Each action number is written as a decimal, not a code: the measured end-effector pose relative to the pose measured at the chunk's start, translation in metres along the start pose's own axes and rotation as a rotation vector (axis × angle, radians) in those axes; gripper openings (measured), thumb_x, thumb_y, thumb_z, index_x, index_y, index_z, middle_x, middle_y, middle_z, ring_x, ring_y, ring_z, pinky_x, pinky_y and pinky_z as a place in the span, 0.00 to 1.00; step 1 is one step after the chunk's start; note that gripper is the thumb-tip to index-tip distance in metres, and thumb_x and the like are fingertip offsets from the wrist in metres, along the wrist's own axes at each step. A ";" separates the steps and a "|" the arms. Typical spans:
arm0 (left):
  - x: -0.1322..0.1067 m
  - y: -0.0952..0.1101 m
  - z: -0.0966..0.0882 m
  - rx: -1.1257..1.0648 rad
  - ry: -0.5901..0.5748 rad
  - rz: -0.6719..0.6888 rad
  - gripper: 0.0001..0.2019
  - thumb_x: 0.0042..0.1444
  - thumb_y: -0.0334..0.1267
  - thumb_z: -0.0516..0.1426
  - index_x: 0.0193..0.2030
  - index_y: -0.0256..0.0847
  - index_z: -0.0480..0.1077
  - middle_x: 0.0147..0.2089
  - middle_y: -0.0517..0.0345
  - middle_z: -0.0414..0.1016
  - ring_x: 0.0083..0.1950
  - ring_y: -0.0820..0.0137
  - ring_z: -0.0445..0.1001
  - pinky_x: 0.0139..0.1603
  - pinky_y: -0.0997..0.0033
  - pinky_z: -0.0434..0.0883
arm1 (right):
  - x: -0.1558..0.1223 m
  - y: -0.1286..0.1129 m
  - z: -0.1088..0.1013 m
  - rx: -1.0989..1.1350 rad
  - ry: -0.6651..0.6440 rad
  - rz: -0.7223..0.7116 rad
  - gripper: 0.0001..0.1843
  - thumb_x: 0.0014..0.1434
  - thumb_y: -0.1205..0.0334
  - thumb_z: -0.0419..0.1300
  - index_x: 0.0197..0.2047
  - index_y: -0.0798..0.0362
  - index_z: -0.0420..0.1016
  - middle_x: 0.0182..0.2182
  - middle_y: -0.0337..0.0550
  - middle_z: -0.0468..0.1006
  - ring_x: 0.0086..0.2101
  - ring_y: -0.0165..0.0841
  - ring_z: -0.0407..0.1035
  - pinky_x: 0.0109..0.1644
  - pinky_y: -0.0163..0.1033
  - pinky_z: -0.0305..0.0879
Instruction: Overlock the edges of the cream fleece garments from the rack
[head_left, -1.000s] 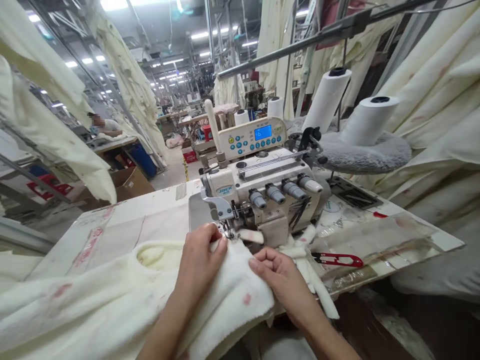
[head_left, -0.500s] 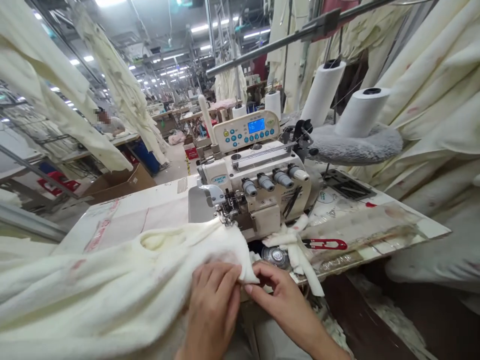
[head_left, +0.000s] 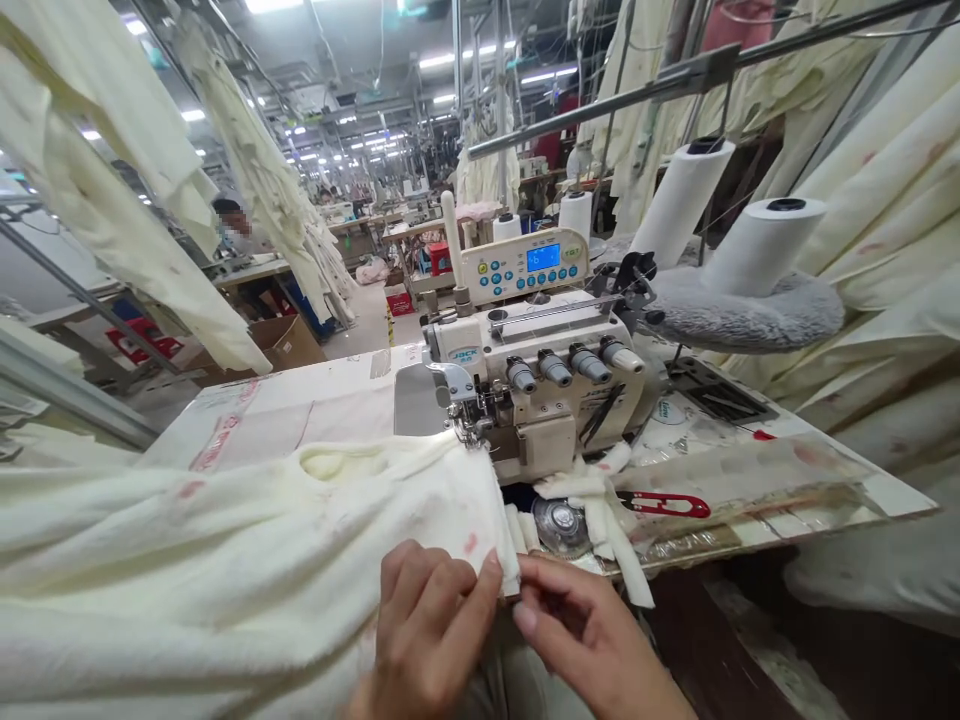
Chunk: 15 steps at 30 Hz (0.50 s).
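Observation:
A cream fleece garment (head_left: 420, 500) with pale pink spots lies across the front of the table. Its far edge runs under the presser foot (head_left: 471, 428) of a white overlock sewing machine (head_left: 551, 375). My left hand (head_left: 435, 620) is closed on the near end of the garment's right edge, fingers curled over the cloth. Beside it, my right hand (head_left: 585, 630) pinches the same edge at its corner, thumb and forefinger close together. The cloth between the two hands is partly hidden by the fingers.
Red thread snips (head_left: 667, 504) and cream fabric strips (head_left: 611, 520) lie right of the machine's base, near a round metal part (head_left: 561, 524). White thread cones (head_left: 765, 245) stand behind. A metal bar (head_left: 600, 110) crosses above. Cream garments (head_left: 247, 160) hang around; a person (head_left: 236, 225) sits far left.
The garment's right edge now lies flatter and straighter toward me. Both hands have shifted slightly toward me along it. The whole view has moved a little, with the machine now further right.

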<state>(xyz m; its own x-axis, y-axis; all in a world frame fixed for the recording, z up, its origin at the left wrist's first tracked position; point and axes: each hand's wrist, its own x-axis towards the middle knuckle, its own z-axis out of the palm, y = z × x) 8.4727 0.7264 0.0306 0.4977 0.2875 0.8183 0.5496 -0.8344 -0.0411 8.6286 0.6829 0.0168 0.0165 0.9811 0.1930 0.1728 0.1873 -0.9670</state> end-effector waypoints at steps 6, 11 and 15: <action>-0.004 -0.010 0.009 -0.019 0.006 0.012 0.11 0.49 0.26 0.56 0.42 0.35 0.68 0.32 0.54 0.73 0.41 0.66 0.69 0.46 0.60 0.64 | 0.020 0.005 -0.011 -0.698 0.248 -0.747 0.14 0.56 0.77 0.54 0.44 0.54 0.71 0.35 0.47 0.68 0.35 0.34 0.62 0.37 0.39 0.62; -0.008 -0.032 0.014 0.057 -0.337 -0.020 0.25 0.52 0.23 0.47 0.59 0.33 0.58 0.62 0.46 0.62 0.66 0.60 0.52 0.66 0.53 0.49 | 0.025 0.008 -0.011 -0.704 0.270 -0.770 0.11 0.55 0.79 0.53 0.37 0.58 0.70 0.30 0.45 0.66 0.34 0.34 0.61 0.37 0.41 0.61; -0.008 -0.043 0.014 0.087 -0.371 -0.015 0.27 0.53 0.20 0.45 0.62 0.32 0.54 0.63 0.47 0.61 0.67 0.62 0.50 0.66 0.52 0.49 | 0.032 0.010 -0.011 -0.702 0.316 -0.788 0.11 0.56 0.78 0.56 0.40 0.57 0.71 0.29 0.44 0.67 0.34 0.34 0.61 0.37 0.42 0.60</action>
<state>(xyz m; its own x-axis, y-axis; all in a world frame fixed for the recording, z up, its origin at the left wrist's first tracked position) 8.4549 0.7664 0.0178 0.6897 0.4632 0.5566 0.6054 -0.7905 -0.0923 8.6419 0.7153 0.0156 -0.1100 0.5232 0.8451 0.7653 0.5871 -0.2638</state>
